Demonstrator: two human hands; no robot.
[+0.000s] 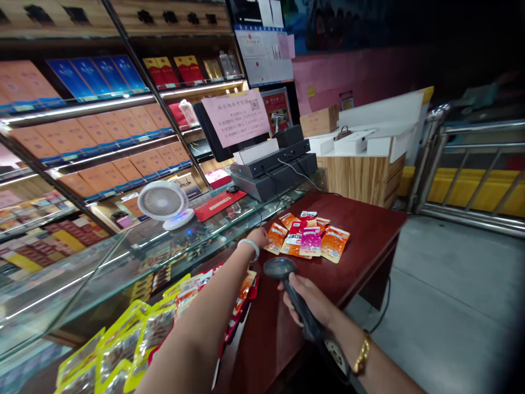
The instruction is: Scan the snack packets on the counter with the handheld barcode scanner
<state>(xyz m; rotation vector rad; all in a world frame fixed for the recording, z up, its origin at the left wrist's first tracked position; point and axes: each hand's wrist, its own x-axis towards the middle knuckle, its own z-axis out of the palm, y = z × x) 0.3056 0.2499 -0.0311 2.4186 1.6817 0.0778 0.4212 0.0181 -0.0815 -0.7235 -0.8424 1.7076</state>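
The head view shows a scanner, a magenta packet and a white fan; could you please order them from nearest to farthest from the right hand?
1. Scanner, held in the right hand.
2. Magenta packet, ahead on the table.
3. White fan, left, on the glass counter.

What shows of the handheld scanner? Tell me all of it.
The handheld scanner is dark and looks plastic. Its rounded head shows a small blue light, and a slim handle runs back from it. The right hand grips the handle, holding the scanner aslant over the reddish-brown table, its head forward, apart from the packets.
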